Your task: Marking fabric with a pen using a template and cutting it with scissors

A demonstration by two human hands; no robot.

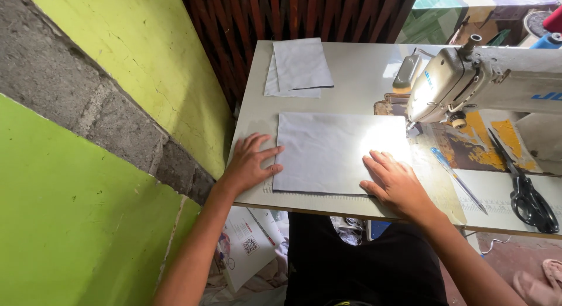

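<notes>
1. A pale grey rectangle of cloth [328, 151] lies flat on the light-coloured surface [363, 72]; every place below is told from this cloth.
2. The left hand [249, 162] rests palm-down at the cloth's left edge, fingers spread, with the fingertips touching or just overlapping that edge. Its grip is apart and clamps nothing.
3. The right hand [395, 183] lies flat on the cloth's lower right corner, fingers together and pointing up and left. Its grip is also apart: it presses on the cloth but closes on nothing.
4. Just right of the cloth's upper right corner stands the head of a cream sewing machine [468, 83], whose needle end sits right at that corner.
5. Beyond the cloth's far edge, a little apart from it, lies a small stack of grey cloth pieces [295, 69], the top piece skewed over the lower one.
6. Right of the cloth, past the right hand, a blue pen [456, 177] lies slantwise on the surface.
7. Farther right than the pen, well apart from the cloth, lie black-handled scissors [527, 195], handles toward the near edge.
8. Left of the cloth, off the surface, rises a green painted wall [88, 224] with a grey bare band.
9. Below the cloth's near edge, under the surface, a white printed sheet [249, 244] lies on the floor.
</notes>
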